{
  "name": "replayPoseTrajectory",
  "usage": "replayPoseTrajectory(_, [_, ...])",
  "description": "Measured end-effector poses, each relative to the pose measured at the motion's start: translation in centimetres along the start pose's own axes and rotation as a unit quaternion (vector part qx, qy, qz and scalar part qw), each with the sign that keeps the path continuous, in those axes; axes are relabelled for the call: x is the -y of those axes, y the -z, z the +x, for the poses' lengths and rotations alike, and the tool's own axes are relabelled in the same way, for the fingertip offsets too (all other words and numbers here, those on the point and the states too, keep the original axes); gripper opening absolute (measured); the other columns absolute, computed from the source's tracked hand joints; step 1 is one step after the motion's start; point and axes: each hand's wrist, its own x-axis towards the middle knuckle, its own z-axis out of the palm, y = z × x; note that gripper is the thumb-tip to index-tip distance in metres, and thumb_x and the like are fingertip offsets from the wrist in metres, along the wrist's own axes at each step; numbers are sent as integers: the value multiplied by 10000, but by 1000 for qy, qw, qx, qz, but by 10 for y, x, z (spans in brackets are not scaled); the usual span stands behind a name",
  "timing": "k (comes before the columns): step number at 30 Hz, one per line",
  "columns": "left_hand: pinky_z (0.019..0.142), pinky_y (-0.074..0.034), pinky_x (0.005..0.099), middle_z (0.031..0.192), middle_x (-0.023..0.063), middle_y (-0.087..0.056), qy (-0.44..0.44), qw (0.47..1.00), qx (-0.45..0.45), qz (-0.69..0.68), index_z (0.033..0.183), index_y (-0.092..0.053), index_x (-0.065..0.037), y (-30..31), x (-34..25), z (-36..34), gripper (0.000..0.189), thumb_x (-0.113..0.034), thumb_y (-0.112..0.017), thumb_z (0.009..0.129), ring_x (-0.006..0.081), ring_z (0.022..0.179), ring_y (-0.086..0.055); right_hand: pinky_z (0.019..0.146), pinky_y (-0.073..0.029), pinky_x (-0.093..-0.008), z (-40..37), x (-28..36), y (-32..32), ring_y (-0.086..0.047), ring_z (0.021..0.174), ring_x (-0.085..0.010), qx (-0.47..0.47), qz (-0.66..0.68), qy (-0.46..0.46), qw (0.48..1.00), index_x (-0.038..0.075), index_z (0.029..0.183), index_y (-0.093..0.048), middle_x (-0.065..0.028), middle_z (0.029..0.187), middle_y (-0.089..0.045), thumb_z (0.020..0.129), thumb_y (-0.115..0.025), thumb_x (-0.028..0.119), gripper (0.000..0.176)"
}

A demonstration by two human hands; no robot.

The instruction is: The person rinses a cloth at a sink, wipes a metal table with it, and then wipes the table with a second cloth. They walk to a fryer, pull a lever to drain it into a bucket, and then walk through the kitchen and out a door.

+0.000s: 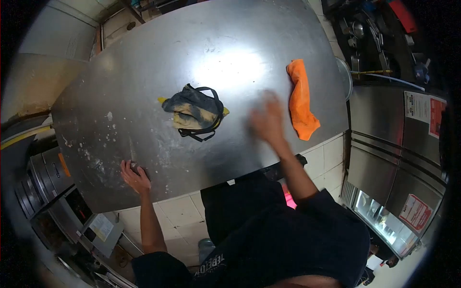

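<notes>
A crumpled dark and yellow fabric thing with black straps point(194, 113) lies near the middle of the metal table point(158, 57). To its right is a long, bunched orange cloth point(301, 103). My right hand point(269, 117), smeared by motion, is over the table between these two, closest to the orange cloth; its fingers are too blurred to make out. Near the front left edge, my left hand point(136, 178) rests on the tabletop with its fingers spread, holding nothing. White smudges and specks mark the metal around it.
Steel cabinets point(374, 115) with paper notices stand beyond the table's right edge. Behind them is a dark shelf point(365, 36) of metal utensils. Kitchen equipment point(53, 168) lines the left side. White floor tiles point(177, 216) show below the table's front edge.
</notes>
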Motion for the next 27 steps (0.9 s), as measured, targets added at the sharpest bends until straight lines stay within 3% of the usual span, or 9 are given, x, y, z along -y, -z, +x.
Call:
replayPoseTrajectory(1, [1076,-203,520,1392,144,-367,-2,1000,-3,3,1261,-441,-56,1,0,0,435,-337,-414,930,341,1297,-328,1020,-314,-493,20,52,-13,-358,1231,-438,91,191,-83,974,-24,1188,-527,-287,1252,-448,739,-694,238,546])
replayPoseTrajectory(5, [1081,-194,520,1388,145,-369,-7,1000,-3,0,1261,-438,-60,-3,1,-1,437,-348,-392,934,338,1295,-332,1072,-252,-488,40,106,-109,-319,1301,-384,116,180,192,958,112,1320,-454,-266,1361,-367,811,-610,246,549])
replayPoseTrajectory(7, [1082,-193,519,1386,146,-370,-7,1000,4,7,1257,-441,-60,1,7,-3,435,-346,-393,933,338,1294,-333,1078,-244,-487,19,101,-143,-321,1313,-350,123,-60,330,934,124,1370,-396,-220,1419,-320,807,-622,264,622])
replayPoseTrajectory(10, [1078,-192,524,1383,151,-371,5,1000,12,-9,1244,-448,-59,0,8,-4,428,-348,-388,935,344,1290,-337,1085,-218,-517,29,72,-103,-325,1305,-372,191,88,192,959,85,1333,-439,-232,1398,-345,887,-472,188,459])
replayPoseTrajectory(17, [1067,-204,531,1362,169,-386,-3,1000,1,-20,1230,-448,-51,-8,8,1,439,-369,-391,933,367,1264,-354,1082,-240,-477,262,11,-168,-345,1293,-360,-35,-83,150,985,75,1366,-375,-225,1393,-363,941,-412,283,475])
replayPoseTrajectory(18, [1065,-207,530,1359,170,-389,-7,1000,-3,-17,1230,-445,-47,-8,9,2,446,-372,-394,930,369,1260,-357,1029,-303,-442,295,30,-152,-433,1201,-361,4,-27,100,995,11,1213,-529,-234,1233,-513,937,-363,291,427])
replayPoseTrajectory(20, [1065,-208,528,1361,168,-388,-7,1000,2,-16,1228,-442,-40,-7,10,2,451,-375,-393,930,364,1261,-357,1105,-174,-450,326,16,-194,-280,1330,-357,-15,-55,94,994,5,1332,-406,-206,1419,-347,946,-329,388,549])
replayPoseTrajectory(22, [1065,-209,526,1362,166,-387,-10,1000,5,-17,1226,-439,-33,-6,13,3,456,-378,-392,931,359,1262,-358,1093,-226,-473,286,27,-189,-324,1312,-349,-44,-92,155,983,83,1384,-353,-220,1405,-352,943,-402,299,493])
replayPoseTrajectory(27, [1068,-208,525,1351,172,-402,0,1000,-1,-17,1203,-457,-19,-2,5,4,454,-377,-388,932,351,1260,-366,1125,-140,-478,44,58,-95,-227,1377,-321,253,-65,163,952,123,1407,-332,-176,1475,-259,881,-501,385,612])
